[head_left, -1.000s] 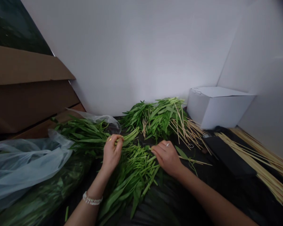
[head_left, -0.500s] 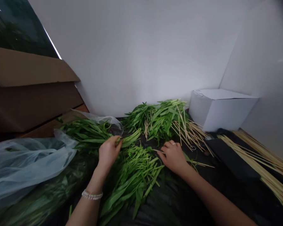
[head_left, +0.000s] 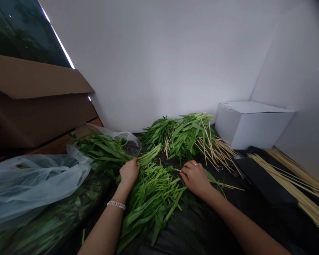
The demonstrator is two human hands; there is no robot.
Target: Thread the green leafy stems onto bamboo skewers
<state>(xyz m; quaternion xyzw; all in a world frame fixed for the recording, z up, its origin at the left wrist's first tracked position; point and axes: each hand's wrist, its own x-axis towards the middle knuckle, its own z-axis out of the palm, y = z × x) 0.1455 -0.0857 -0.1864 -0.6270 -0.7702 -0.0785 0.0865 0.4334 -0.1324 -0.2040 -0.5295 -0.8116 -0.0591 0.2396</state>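
My left hand [head_left: 129, 173] is closed at the cut stems of the leafy greens [head_left: 151, 154], which look like water spinach; its fingertips are partly hidden. My right hand [head_left: 196, 178], with a ring on one finger, pinches a thin bamboo skewer [head_left: 230, 186] whose tip pokes out to the left of the fingers. A green leaf [head_left: 211, 177] lies along that skewer, behind the hand. Between both hands spreads a loose pile of cut greens [head_left: 155, 198], stems toward the right.
Farther back, bunched greens [head_left: 184, 136] lie with skewers [head_left: 215, 148] through them. More bamboo sticks [head_left: 289, 184] rest at right beside a black block [head_left: 266, 182]. A white box [head_left: 255, 124] stands behind. On the left are a plastic bag [head_left: 39, 184] of greens and a cardboard box [head_left: 42, 106].
My left hand has shifted a little right and down along the greens, its fingers turned farther from view. My right hand keeps its pinch on the skewer. The view has swung slightly left.
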